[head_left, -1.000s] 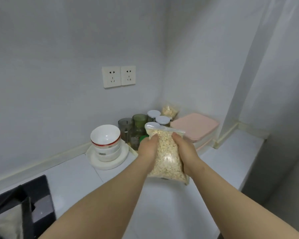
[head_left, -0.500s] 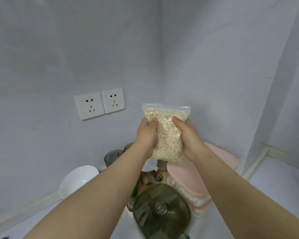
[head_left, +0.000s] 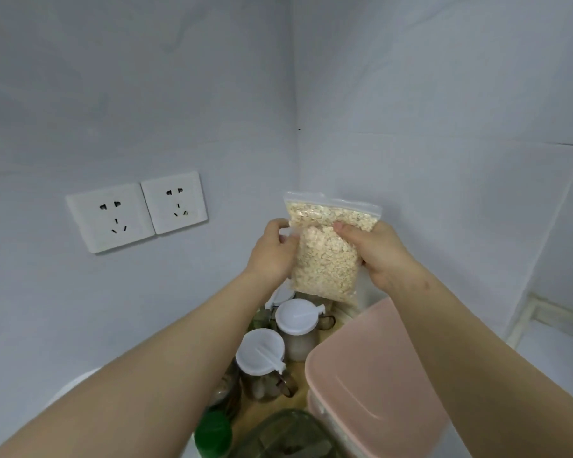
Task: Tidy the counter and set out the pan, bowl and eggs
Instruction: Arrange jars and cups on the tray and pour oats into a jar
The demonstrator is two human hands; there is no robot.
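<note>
Left hand (head_left: 272, 251) and right hand (head_left: 377, 252) clamp the oat bag (head_left: 325, 256) over lidded jars (head_left: 298, 320); a slip could topple them.

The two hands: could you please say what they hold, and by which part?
A bag of oats, gripped at its upper sides: left hand left, right hand right.

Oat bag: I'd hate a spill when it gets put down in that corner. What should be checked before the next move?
1. Left hand and right hand both grip the oat bag: ok.
2. Bag upright, zip strip on top: ok.
3. Zip fully sealed: cannot tell.
4. Bag held above the white-lidded jars: ok.
5. Free spot behind the jars: cannot tell, hidden by bag and hands.
</note>
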